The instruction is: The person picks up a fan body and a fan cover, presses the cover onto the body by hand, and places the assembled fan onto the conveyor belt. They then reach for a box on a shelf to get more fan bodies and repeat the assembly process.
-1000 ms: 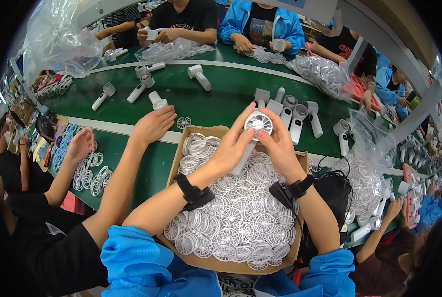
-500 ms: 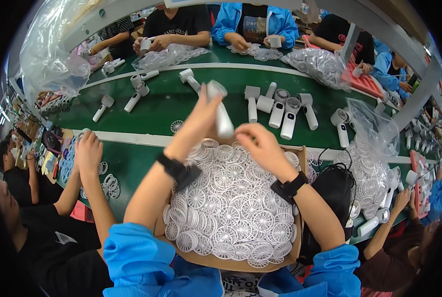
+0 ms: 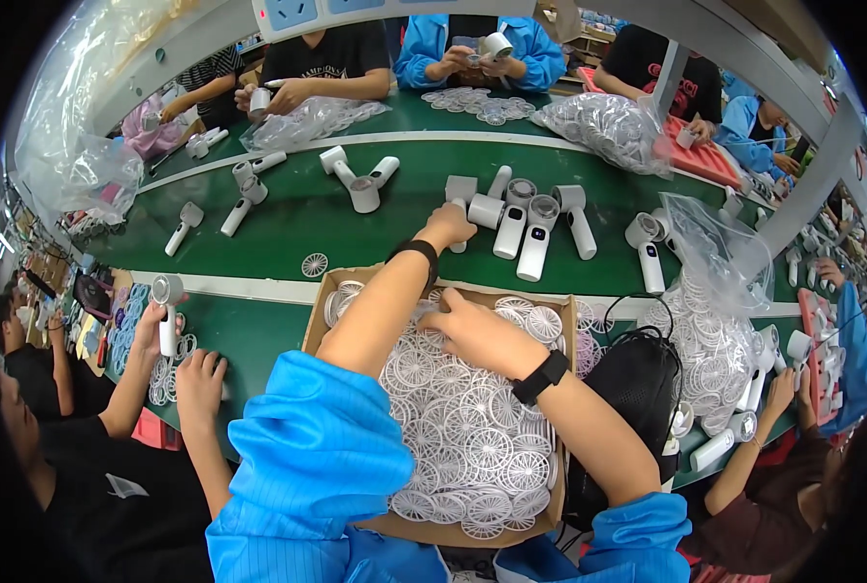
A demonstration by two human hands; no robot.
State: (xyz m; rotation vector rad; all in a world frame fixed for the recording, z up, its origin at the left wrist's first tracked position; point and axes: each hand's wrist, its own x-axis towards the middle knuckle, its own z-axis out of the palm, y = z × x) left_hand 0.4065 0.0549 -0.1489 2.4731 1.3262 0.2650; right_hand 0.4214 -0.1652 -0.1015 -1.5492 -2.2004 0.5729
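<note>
My left hand (image 3: 450, 225) reaches over the green bench and is closed round the handle of a white handheld fan (image 3: 460, 188). The fan's round head stands out beyond my fingers, and the handle's lower end shows under the hand. My right hand (image 3: 482, 335) is bent down over a cardboard box (image 3: 322, 325) heaped with round white fan grilles (image 3: 453, 408). Its fingers are drawn together at the grilles near the box's far side; what they hold, if anything, is hidden. More white fans (image 3: 530, 233) lie just right of my left hand.
Two fans (image 3: 365, 192) lie at mid-bench, a loose grille (image 3: 314, 264) left of the box. A black bag (image 3: 613, 398) and a plastic bag of grilles (image 3: 710, 340) sit right. At left, a neighbour's hand (image 3: 152, 325) holds a fan. A metal frame (image 3: 686, 78) crosses above.
The fan my left hand held up now lies on the bench beside another. That hand has moved right onto a different fan, while my right hand has come down to the grilles.
</note>
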